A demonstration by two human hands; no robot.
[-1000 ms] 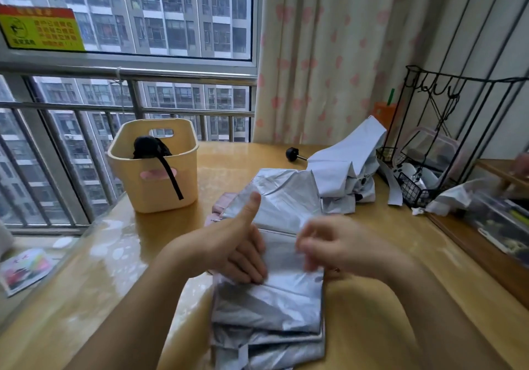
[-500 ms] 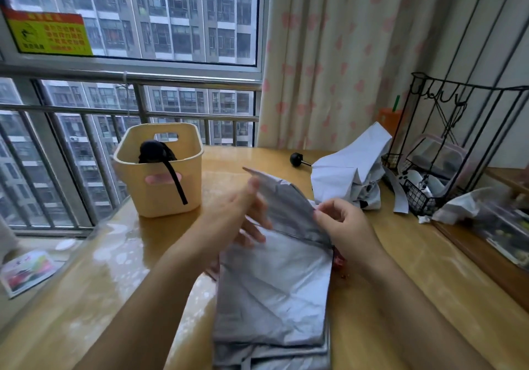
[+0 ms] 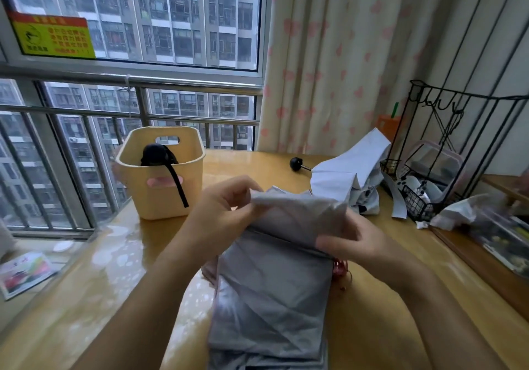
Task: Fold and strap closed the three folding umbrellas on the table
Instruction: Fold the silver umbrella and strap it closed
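On the bench [image 3: 372,326], a grey umbrella [image 3: 272,292] lies before the basket [image 3: 160,195]; a white umbrella [image 3: 352,175] lies right of it. Left hand [image 3: 220,215] and right hand [image 3: 352,241] fingers pinch the grey canopy's raised far edge.

Glossy wooden table [image 3: 372,326] bears basket [image 3: 160,195], two umbrellas [image 3: 272,292] [image 3: 352,180].

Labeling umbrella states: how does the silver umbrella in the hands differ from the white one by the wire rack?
The silver umbrella is gripped by the left hand and right hand, its panels smoothed flat. The white umbrella lies untouched, crumpled, farther back. Neither is strapped shut.
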